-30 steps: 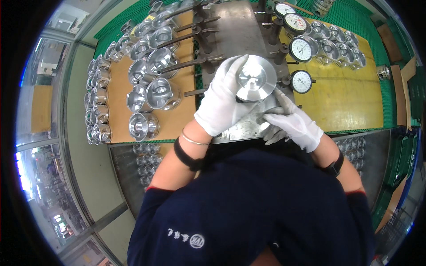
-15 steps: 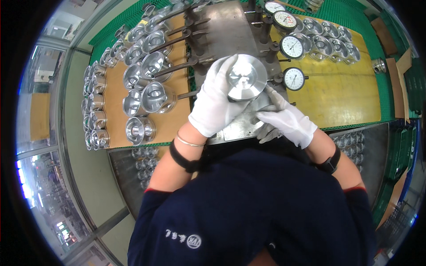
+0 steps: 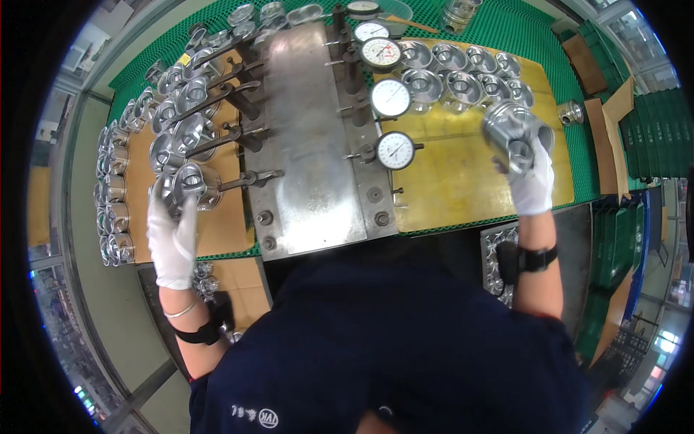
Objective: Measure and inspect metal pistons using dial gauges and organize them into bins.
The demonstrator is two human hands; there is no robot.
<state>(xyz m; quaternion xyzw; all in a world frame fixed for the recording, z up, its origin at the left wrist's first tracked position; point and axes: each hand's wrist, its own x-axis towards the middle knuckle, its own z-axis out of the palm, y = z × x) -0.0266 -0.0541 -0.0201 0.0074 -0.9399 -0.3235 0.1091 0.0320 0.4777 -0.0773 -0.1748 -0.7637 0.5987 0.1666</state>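
Observation:
My right hand (image 3: 533, 177), in a white glove, grips a shiny metal piston (image 3: 512, 126) above the yellow board, near its right side. The piston is slightly blurred. At the left, my gloved left hand (image 3: 172, 242) has its thumb and fingers around a piston (image 3: 166, 189) at the near end of a group on the brown board. Much of that piston is hidden behind the fingers. Another piston (image 3: 206, 189) stands right beside my thumb. Between my hands lies the steel plate (image 3: 314, 195) of a gauge fixture.
Dial gauges (image 3: 395, 150) line the plate's right side, and clamp arms (image 3: 246, 179) its left. Several pistons (image 3: 460, 88) stand in rows at the back of the yellow board (image 3: 448, 181). More pistons (image 3: 116, 217) crowd the brown board (image 3: 224, 231). A cardboard piece (image 3: 607, 145) stands at the right.
My hands have moved apart from the plate's middle, where the left hand held a piston. The right hand now has a piston over the yellow board; the left is at the brown board's pistons.

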